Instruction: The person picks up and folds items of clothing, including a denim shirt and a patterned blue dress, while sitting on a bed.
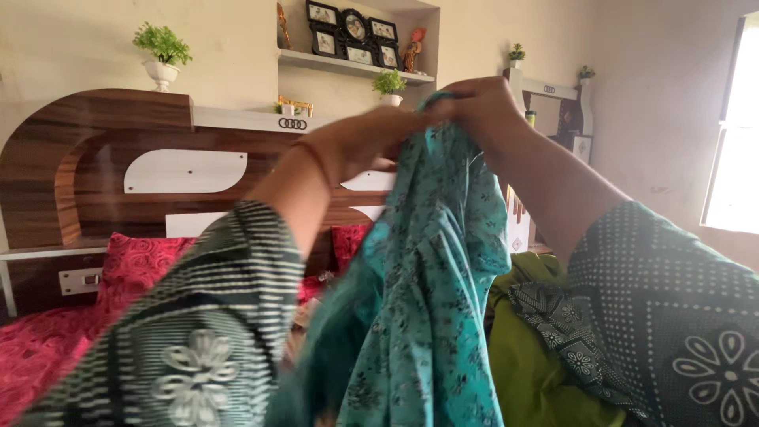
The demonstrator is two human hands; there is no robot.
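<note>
1. Here the teal printed cloth (431,300) hangs lengthwise from the raised hands, its long axis upright, top edge high at centre and folds falling near.
2. Behind it, far left, stand the wooden headboard (95,166) and red pillows (142,265) on the bed; olive-green fabric (530,356) lies just right of the cloth.
3. The left hand (371,142) and right hand (478,107) are both closed, pinching the cloth's top edge close together.

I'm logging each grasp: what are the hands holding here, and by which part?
Both the left hand and the right hand pinch the teal printed cloth garment at its bunched top edge, so it hangs down.
</note>
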